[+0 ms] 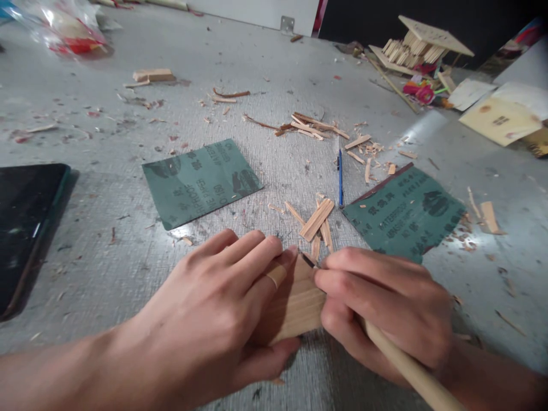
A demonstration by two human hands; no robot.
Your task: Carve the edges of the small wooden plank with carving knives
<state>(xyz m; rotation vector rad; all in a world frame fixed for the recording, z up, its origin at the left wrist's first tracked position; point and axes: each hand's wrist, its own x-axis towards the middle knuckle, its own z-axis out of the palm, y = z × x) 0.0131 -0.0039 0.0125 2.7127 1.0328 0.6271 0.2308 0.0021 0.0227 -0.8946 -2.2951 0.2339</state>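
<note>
My left hand (226,285) is closed round a flat block of pale, grained wood (295,302), fingers over its far edge and thumb along its near side. A light band shows round one finger. In my right hand (381,302) is a carving tool (402,365) with a round pale wooden handle, gripped like a pencil. Its short dark blade touches or nearly touches the block's far corner, close to my left fingertips. Just beyond that corner lie several wood chips (317,220).
Two green sandpaper sheets (201,182) (406,214) lie left and right, with a slim blue stick-like object (340,177) between them. A dark phone or tablet (25,228) is at left. Shavings (308,125), a wooden model (419,48) and a plastic bag (68,28) are farther back.
</note>
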